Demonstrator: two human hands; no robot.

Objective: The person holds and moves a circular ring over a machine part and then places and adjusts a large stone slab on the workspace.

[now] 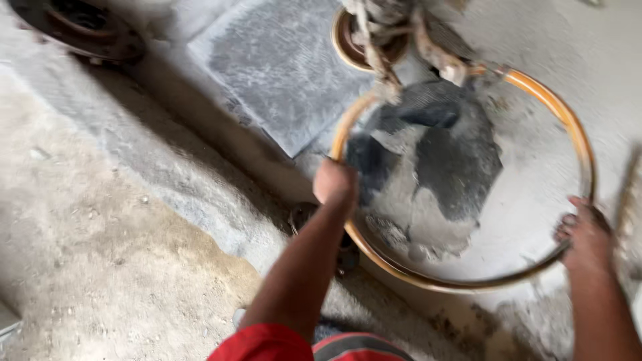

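Red sleeve [267, 344] at bottom edge, left hand [334, 182] closed on round sieve [461, 284] left rim, right hand [585, 232] gripping right rim, grey powder [435, 167] heaped inside, sieve above dusty floor [100, 254].

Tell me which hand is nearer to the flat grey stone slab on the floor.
Left. The left hand grips the round orange-rimmed sieve on its slab-side edge, just below the flat grey stone slab. The right hand holds the opposite rim, farther away.
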